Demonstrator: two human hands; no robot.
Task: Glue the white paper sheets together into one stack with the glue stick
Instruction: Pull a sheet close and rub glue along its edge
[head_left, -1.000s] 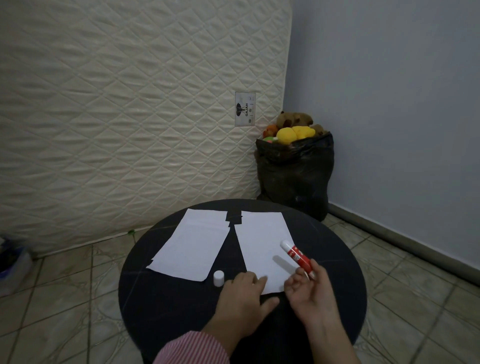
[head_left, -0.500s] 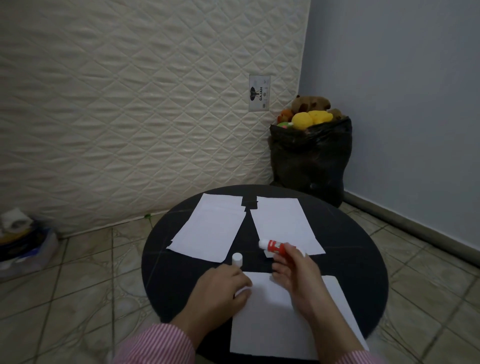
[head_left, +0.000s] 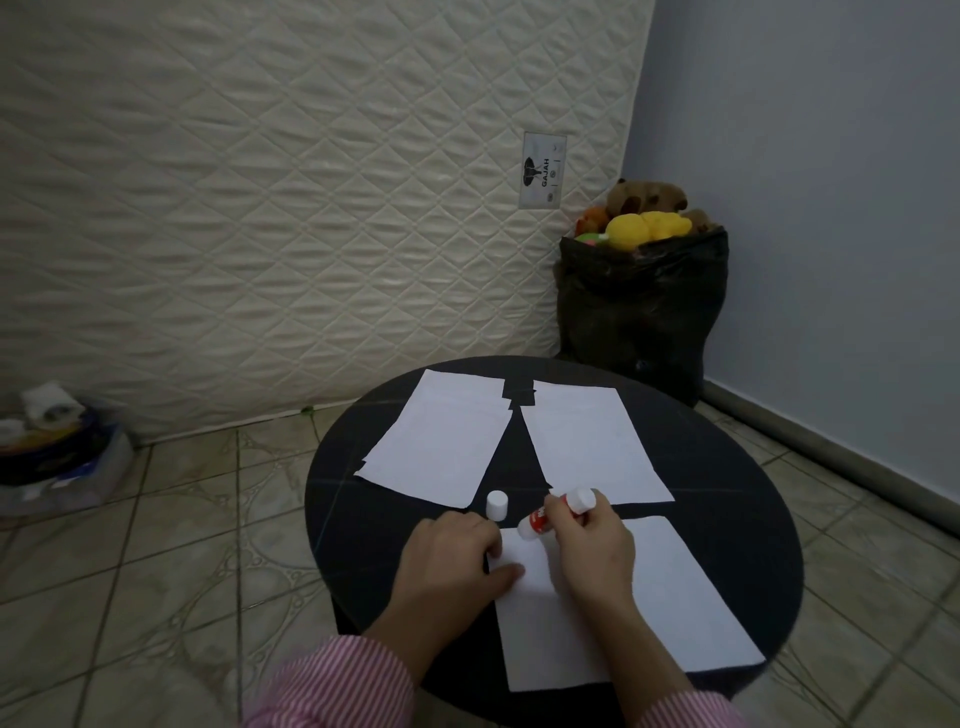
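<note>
Changed since half a second ago: your right hand has turned the glue stick so its lower white end now points down-left at the near sheet, where before it was held up off the paper; your left hand has slid from beside the cap onto that sheet's far left corner. Item, glue stick: red and white, pinched across its middle by your right fingers and thumb, tilted, lower end at or just above the corner; contact cannot be told. Item, left hand: fingers lightly curled, thumb laid flat on the paper, holding nothing, most likely pinning the sheet so it will not drag under the stroke. Item, near sheet: white, lying flat at the table's near edge, evidently the one to take glue first. Item, left far sheet and right far sheet: flat, side by side, fanned apart, not yet stacked. Item, cap: white, upright on the round black table, just beyond your left fingers and close enough to be knocked. Surroundings: quilted mattress stood against the wall; black bag of soft toys in the corner; clutter on the tiled floor at far left. Nothing lies between the stick and the paper.
</note>
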